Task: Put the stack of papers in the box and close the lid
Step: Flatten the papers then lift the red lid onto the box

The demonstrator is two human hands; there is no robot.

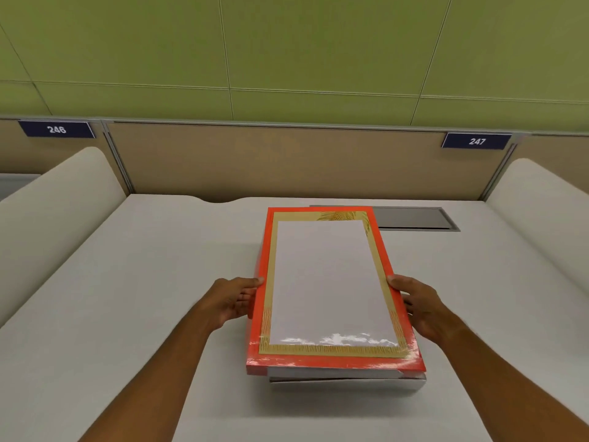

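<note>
Head view: left hand (237, 299) and right hand (417, 306) clasp the glossy orange rectangular lid (331, 291), skewed over the white box (347, 379); pressing down could jam a corner.

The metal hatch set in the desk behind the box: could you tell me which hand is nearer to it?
Right. The right hand grips the lid below the hatch; the left hand holds the opposite edge.

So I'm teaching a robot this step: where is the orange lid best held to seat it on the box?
Probably by its two long side edges, one hand from each side, as the left hand and right hand do now. The orange lid is broad, flat and shallow, and it sits slightly askew on the white box, so opposed side grips allow straightening.
</note>
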